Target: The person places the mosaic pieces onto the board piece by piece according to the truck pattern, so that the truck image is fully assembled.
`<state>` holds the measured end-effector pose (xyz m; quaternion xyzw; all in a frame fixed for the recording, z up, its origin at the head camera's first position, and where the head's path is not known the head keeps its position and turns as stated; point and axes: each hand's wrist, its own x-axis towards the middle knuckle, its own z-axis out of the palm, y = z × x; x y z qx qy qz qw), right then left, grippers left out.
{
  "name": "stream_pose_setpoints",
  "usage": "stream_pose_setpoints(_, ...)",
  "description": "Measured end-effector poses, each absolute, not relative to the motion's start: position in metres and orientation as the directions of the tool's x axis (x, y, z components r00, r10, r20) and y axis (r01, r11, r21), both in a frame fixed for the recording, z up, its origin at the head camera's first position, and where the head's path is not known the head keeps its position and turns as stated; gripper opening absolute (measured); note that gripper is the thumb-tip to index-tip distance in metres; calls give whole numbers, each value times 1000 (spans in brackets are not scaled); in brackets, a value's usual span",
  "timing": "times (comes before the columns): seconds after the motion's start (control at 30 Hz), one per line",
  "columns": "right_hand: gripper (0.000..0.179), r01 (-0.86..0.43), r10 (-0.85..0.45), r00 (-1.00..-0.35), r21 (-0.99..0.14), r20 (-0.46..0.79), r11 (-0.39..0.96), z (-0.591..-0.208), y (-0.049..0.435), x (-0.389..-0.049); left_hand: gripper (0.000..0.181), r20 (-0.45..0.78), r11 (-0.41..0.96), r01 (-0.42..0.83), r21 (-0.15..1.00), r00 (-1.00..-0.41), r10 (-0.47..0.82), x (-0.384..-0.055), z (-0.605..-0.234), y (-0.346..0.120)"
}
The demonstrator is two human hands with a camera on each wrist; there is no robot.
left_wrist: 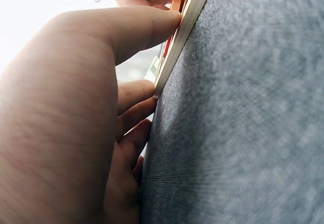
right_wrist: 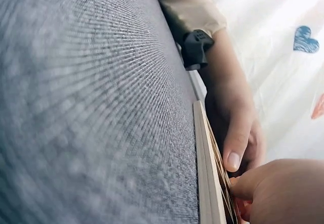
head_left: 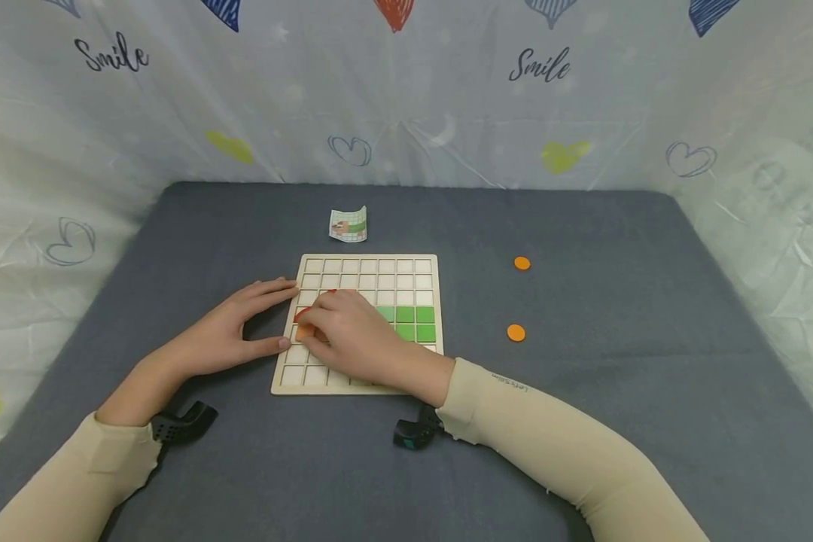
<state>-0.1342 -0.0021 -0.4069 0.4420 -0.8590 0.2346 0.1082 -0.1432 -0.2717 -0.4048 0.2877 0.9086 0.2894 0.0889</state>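
A pale wooden grid board [head_left: 291, 380] lies on the table in front of me. My left hand [head_left: 220, 331] rests at its left side, fingertips and thumb right at the edge, fingers fairly straight. My right hand [head_left: 352, 335] reaches across the board and pinches a small orange tile [head_left: 303, 332] at the left edge, its fingertips partly hidden in the head view. The left wrist view shows the orange tile [left_wrist: 176, 4] under the fingertips. Green tiles [head_left: 415, 324] fill several squares on the right. Red pieces [head_left: 302, 312] peek out beside the right hand, which hides the board's middle.
Behind the board lies a small pattern card [head_left: 348, 225], slightly curled, with a coloured grid. To the right, one orange disc [head_left: 522, 263] lies farther back and another orange disc [head_left: 516, 333] nearer. A printed curtain [head_left: 393, 98] hangs behind the grey table [head_left: 583, 421].
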Motion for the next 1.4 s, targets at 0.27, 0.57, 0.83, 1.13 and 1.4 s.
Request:
stream_pose_setpoints(0.27, 20, -796, -724, -603, -309, 335, 520, -406, -5, -135, 83, 9, 663, 475, 579, -817, 577, -144, -407, -273)
stream_pose_setpoints(0.57, 11, -831, -738, -551, -338, 389, 442, -407, -4, -137, 83, 10, 661, 475, 581, -816, 578, -144, -406, -272)
stream_pose_setpoints(0.83, 14, -833, -723, -549, -345, 420, 432, -407, -2, -135, 83, 13, 661, 479, 578, -815, 579, -145, -407, -272)
stream_pose_setpoints(1.13, 18, -830, -715, -555, -339, 424, 443, -405, 3, -132, 84, 1, 676, 469, 569, -822, 569, -146, -407, -271)
stream_pose_setpoints(1.4, 20, -834, -726, -550, -307, 413, 458, -405, 8, -127, 83, -2, 686, 469, 556, -825, 566, -144, -405, -270)
